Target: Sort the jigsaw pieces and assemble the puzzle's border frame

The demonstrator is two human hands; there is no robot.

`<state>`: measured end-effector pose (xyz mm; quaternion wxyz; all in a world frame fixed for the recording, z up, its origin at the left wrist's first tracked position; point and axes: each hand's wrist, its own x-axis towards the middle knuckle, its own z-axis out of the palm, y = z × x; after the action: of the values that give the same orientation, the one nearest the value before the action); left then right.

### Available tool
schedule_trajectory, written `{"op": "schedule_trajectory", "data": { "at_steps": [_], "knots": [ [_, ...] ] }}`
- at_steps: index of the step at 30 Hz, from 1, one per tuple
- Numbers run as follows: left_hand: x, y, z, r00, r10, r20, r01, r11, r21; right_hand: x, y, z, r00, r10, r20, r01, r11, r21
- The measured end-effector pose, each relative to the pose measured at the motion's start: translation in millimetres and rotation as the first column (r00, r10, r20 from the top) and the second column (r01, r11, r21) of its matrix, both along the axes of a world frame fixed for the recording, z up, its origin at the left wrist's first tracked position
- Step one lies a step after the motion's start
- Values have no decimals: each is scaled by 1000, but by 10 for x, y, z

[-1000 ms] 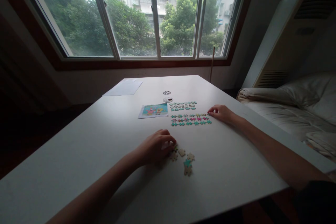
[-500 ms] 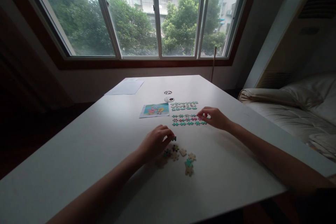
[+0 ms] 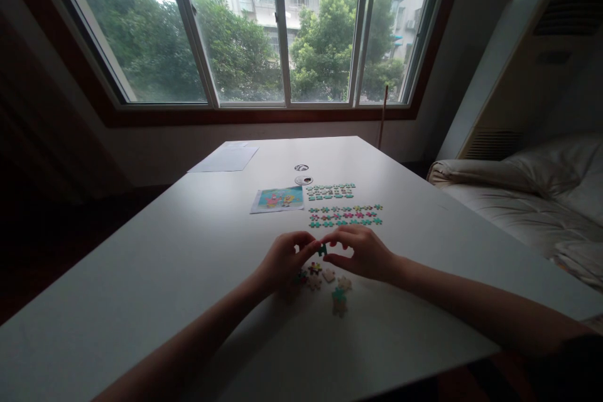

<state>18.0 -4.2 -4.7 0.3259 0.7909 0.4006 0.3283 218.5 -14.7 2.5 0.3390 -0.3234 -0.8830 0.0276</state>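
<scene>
Left hand [image 3: 285, 257] pinches green puzzle piece [image 3: 323, 250] over white surface [image 3: 198, 251], near loose pieces [image 3: 314, 282]. Right hand [image 3: 362, 252] has thumb and finger around it; cannot tell if gripping.

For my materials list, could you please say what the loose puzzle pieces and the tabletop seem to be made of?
Loose puzzle pieces: probably wood or cardboard; some show plain tan, matte faces, others printed colour. Tabletop: perhaps laminate or painted board, smooth and white with a soft sheen.

White table [image 3: 164, 264], rows of puzzle pieces [image 3: 347, 216], loose pieces [image 3: 313, 282], picture sheet [image 3: 277, 200], paper [image 3: 226, 159]
</scene>
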Motion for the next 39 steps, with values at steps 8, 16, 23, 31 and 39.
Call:
{"op": "schedule_trajectory", "data": {
  "at_steps": [8,16,23,31,39],
  "knots": [
    [10,-22,12,997,-31,68,39,992,-117,19,8,-5,998,-70,-1,70,996,62],
    [5,-14,61,989,5,148,21,985,-171,29,19,-28,998,-49,28,47,996,77],
    [-4,-18,60,993,-28,115,49,981,-186,39,21,-32,999,2,53,-5,998,64],
    [-127,-15,79,984,-106,-143,119,990,82,159,145,17,998,-59,38,53,988,148],
    [-261,23,-31,908,-247,-338,326,924,200,461,377,73,970,-217,-113,235,956,178]
  ]
}}
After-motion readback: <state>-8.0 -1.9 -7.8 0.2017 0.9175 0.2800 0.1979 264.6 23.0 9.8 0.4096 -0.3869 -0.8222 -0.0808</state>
